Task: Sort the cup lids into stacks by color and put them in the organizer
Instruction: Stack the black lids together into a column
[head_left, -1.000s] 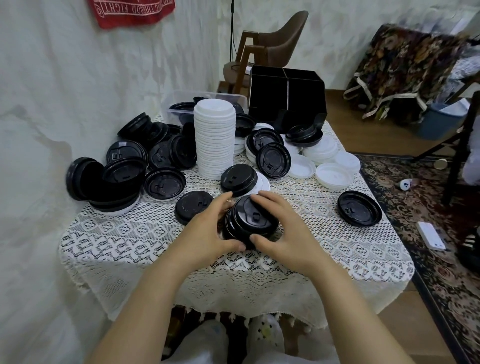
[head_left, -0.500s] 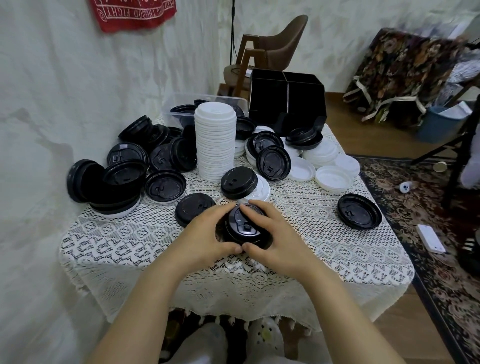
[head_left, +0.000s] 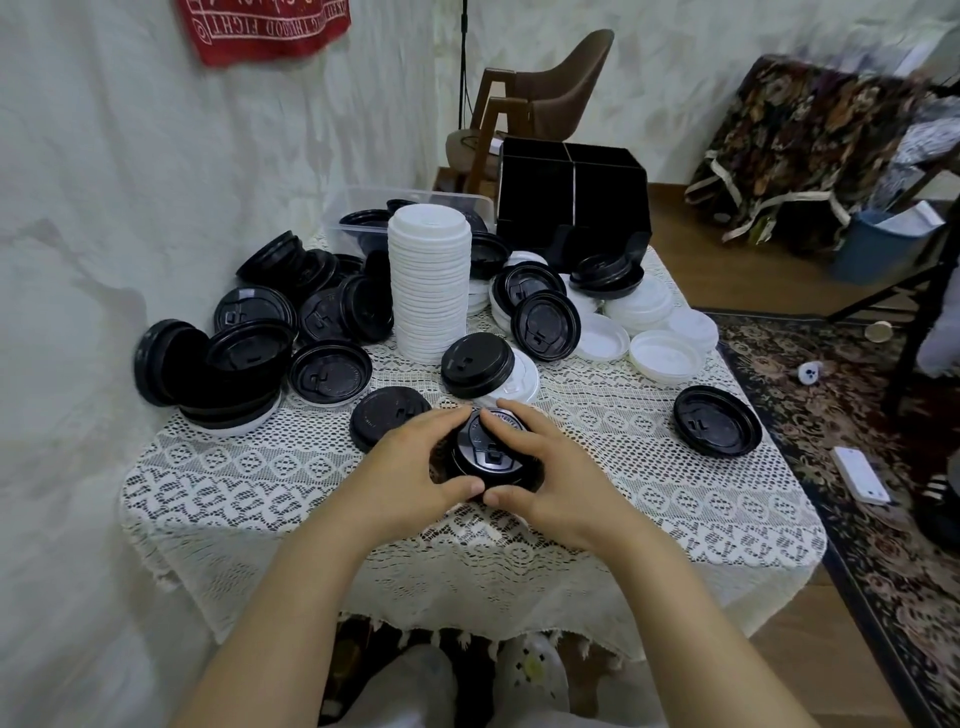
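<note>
Both left hand (head_left: 410, 467) and right hand (head_left: 553, 480) curl fingers (head_left: 513, 411) round a glossy, disc-shaped black lid stack (head_left: 485, 457).

Blk lids (head_left: 488, 452), wht stack (head_left: 429, 291), lace cloth (head_left: 260, 483)

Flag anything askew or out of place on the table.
At far left, a black lid stack lies tipped on its side. Near the middle, a black lid rests atop a white lid, colours mixed.
</note>
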